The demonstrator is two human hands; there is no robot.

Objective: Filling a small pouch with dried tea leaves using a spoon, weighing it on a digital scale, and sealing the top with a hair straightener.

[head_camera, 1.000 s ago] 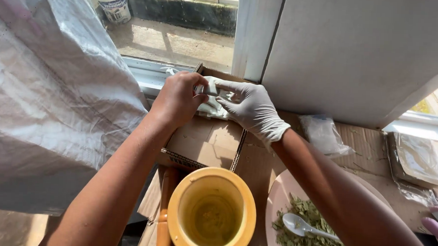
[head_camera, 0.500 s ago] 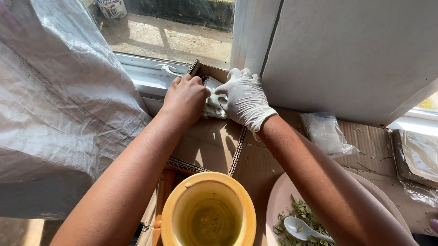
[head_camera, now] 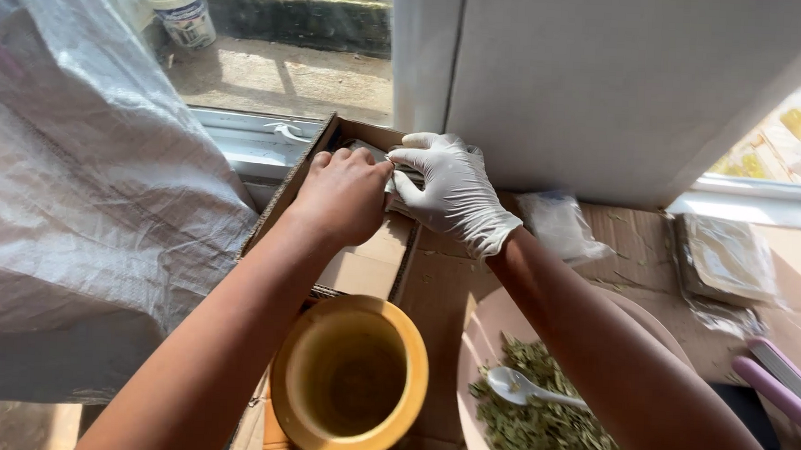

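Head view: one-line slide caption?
Bare left hand and gloved right hand meet over an open cardboard box, above a yellow cup and a plate of dried leaves.

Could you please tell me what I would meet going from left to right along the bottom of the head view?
White woven sack → yellow cup → pink plate with dried leaves and a white spoon → purple tool.
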